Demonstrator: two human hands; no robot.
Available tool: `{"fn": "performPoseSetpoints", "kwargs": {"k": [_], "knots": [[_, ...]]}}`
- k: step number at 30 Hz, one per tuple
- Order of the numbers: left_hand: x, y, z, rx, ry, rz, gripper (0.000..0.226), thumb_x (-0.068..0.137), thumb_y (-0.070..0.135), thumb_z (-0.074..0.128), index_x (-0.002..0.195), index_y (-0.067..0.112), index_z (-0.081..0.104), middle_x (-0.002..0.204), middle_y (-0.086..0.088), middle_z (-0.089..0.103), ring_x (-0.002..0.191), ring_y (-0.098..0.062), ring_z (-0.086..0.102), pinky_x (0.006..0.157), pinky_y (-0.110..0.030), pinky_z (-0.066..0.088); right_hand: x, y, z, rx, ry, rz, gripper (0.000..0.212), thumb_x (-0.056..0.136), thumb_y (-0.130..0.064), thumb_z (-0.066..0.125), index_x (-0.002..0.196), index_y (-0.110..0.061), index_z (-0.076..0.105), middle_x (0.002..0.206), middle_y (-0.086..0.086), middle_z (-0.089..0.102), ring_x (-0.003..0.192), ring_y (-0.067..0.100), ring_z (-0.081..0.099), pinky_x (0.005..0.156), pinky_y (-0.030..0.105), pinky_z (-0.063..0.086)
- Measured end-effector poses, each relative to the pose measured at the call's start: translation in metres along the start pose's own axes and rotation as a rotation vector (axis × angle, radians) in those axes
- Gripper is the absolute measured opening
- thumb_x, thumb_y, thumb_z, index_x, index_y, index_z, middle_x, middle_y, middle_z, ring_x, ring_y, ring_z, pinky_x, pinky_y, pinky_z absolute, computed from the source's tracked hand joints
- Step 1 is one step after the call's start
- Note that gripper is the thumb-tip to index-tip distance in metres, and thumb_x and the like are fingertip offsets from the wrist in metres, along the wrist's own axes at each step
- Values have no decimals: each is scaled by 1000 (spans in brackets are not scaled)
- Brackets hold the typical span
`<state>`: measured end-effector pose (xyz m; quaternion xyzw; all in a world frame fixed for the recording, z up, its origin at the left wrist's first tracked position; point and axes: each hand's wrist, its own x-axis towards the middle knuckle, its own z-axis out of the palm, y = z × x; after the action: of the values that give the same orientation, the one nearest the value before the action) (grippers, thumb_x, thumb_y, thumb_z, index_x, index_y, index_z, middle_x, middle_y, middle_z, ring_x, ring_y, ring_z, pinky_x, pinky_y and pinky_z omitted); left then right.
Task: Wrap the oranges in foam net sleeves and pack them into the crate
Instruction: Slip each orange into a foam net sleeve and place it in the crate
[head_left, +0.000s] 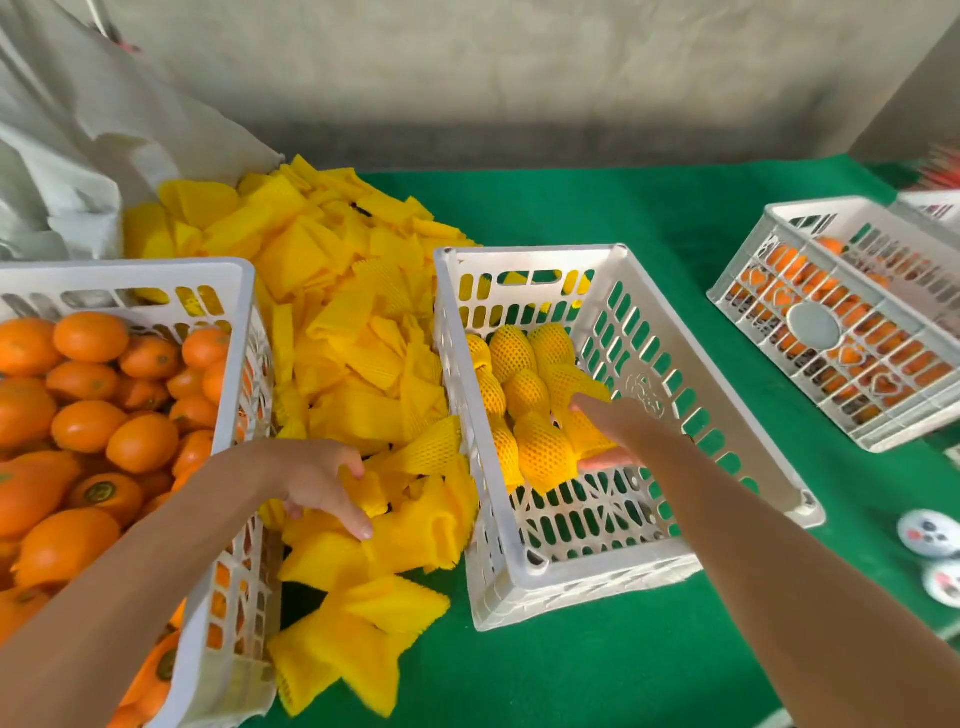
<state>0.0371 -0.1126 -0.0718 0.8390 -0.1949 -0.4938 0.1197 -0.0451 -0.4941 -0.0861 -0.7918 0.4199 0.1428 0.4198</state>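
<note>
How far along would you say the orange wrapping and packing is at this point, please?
Early on. Done: several sleeved oranges lie at the far end of the middle crate, whose near floor is bare. In hand: the right hand sets a wrapped orange inside, while the left hand grips a foam sleeve from the pile. Left: the left crate holds many bare oranges.

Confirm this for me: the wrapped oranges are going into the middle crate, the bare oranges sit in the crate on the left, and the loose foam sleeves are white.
One point is wrong: the loose foam sleeves are yellow, not white, as the head view shows. The rest stands: the right hand sets a wrapped orange in the middle crate, and the bare oranges fill the left crate.
</note>
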Motion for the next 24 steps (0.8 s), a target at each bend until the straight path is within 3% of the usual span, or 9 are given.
{"fn": "performPoseSetpoints", "kwargs": {"k": [1,3,5,8,13,18,20,22,24], "knots": [[1,-1,0,-1,0,-3,90,67,56,91,140,28,46,128,-4,56,110,-21,65,74,-24,59,-1,-1,0,-40,57,-26,75,86,-49,67,146,-10,44,138,13,50,101,29,64,71,36,56],[2,-3,1,-9,2,1,80,64,59,92,124,23,54,118,-9,66,100,-20,69,74,-26,60,-3,-2,-1,-141,169,-60,81,88,-58,59,146,-3,44,115,9,55,92,25,64,81,37,53],[3,-4,2,-2,-5,-7,73,62,60,92,112,17,59,101,-9,72,82,-17,69,66,-25,57,-4,0,-4,-291,266,-69,87,86,-68,56,141,0,48,115,11,57,101,31,67,92,42,54],[5,-8,2,50,14,-28,64,66,58,91,106,16,64,83,-1,70,65,-12,65,57,-22,50,-10,-3,-8,-547,356,-82,77,86,-66,63,128,-2,57,125,13,58,105,30,62,81,37,51],[12,-11,-1,11,250,78,49,73,41,92,104,29,57,116,2,60,100,-15,60,79,-31,52,-12,1,-1,-706,211,-63,64,93,-50,64,138,-5,53,142,16,55,124,34,57,98,44,50],[9,-7,0,108,65,8,91,69,56,90,145,32,46,150,4,45,132,-21,49,99,-34,47,-7,4,4,-556,69,-71,74,100,-54,53,150,-1,37,150,23,45,122,39,60,104,49,51],[8,-5,1,172,13,-10,107,68,60,89,155,28,36,157,4,40,141,-23,44,104,-35,44,-6,7,4,-543,32,-51,76,102,-58,45,152,-2,35,148,22,47,111,34,64,98,46,55],[8,-5,1,186,-5,-21,110,69,55,90,158,25,33,158,2,41,142,-24,44,105,-35,45,-8,8,5,-537,5,-14,75,103,-61,38,153,-5,34,148,22,47,99,30,65,82,39,59],[7,-6,0,189,11,-41,100,72,44,91,155,23,38,153,-2,48,134,-25,52,102,-36,49,-9,8,6,-553,9,1,77,104,-62,30,155,-5,30,153,22,42,110,36,64,91,44,57]]}}
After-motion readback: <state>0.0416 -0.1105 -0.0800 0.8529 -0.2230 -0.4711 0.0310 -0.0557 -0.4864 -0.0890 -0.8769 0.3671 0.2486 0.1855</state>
